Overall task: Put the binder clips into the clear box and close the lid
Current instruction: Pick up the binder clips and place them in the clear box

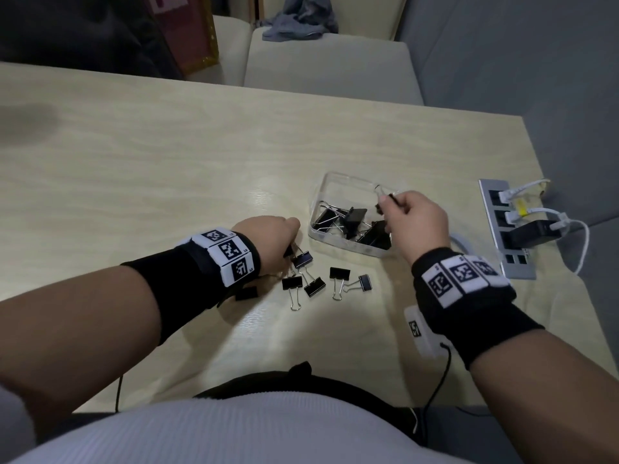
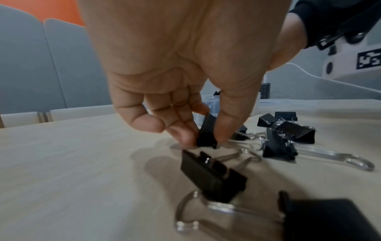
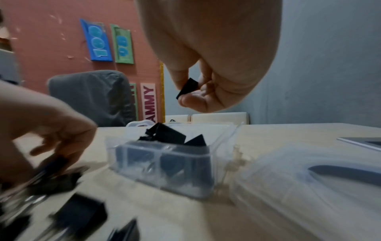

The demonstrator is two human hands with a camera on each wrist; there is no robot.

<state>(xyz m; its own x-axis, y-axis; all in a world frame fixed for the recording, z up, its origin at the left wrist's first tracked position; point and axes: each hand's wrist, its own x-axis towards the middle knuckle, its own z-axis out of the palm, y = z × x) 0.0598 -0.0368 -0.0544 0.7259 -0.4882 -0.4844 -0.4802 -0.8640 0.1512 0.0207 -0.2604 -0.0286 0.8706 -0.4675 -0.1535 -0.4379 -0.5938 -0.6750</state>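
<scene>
The clear box (image 1: pixel 337 242) stands open right of centre on the table, with several black binder clips (image 1: pixel 355 216) inside it. My right hand (image 1: pixel 388 204) hovers over the box's right side and pinches a black clip (image 3: pixel 188 88) between thumb and fingers. The box (image 3: pixel 164 163) shows below that hand in the right wrist view, its lid (image 3: pixel 299 179) lying open to the right. My left hand (image 1: pixel 289 252) is down at the loose clips (image 1: pixel 315 287) left of the box. It pinches one black clip (image 2: pixel 207 132) just above the table.
A metal socket panel (image 1: pixel 505 229) with white cables and a black adapter lies at the table's right edge. Pale chairs (image 1: pixel 328 61) stand beyond the far edge. A thin black cable (image 1: pixel 438 380) hangs by the near edge.
</scene>
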